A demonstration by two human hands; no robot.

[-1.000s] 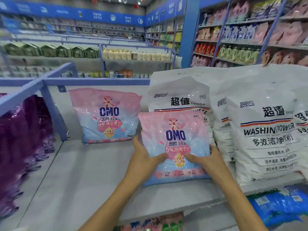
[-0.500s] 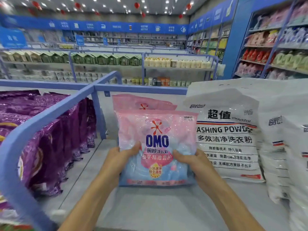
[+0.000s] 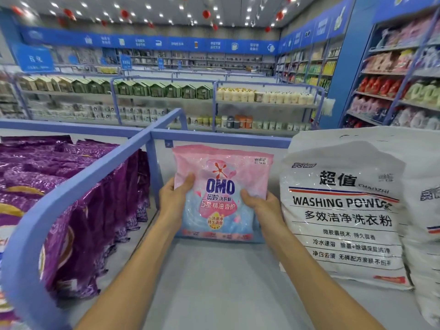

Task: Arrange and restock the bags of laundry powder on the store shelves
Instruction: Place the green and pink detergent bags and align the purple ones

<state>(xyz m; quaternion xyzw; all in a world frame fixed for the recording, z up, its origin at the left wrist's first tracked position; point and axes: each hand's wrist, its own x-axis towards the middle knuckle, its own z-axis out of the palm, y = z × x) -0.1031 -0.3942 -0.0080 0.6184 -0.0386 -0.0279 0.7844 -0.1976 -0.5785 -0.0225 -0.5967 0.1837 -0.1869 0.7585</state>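
Left hand (image 3: 175, 198) and right hand (image 3: 262, 207) gripping pink OMO bag (image 3: 221, 186) (fingers hidden behind), far white sack (image 3: 427, 258) cropped at right

Pink-and-blue OMO washing powder bag (image 3: 221, 186) upright near rear of grey shelf (image 3: 214, 287), base on shelf surface. Left grip (image 3: 175, 198) holds bag's left edge, thumb on front face. Right grip (image 3: 259, 206) holds right edge, thumb likewise on front. White WASHING POWDER bag (image 3: 342, 210) stands just beside, at right. Blue divider rail (image 3: 95, 172) at left, purple bags (image 3: 71, 186) packed beyond it. Background: aisle shelving with green house-shaped boxes (image 3: 157, 89); wall shelving at right with red bottles (image 3: 378, 84).
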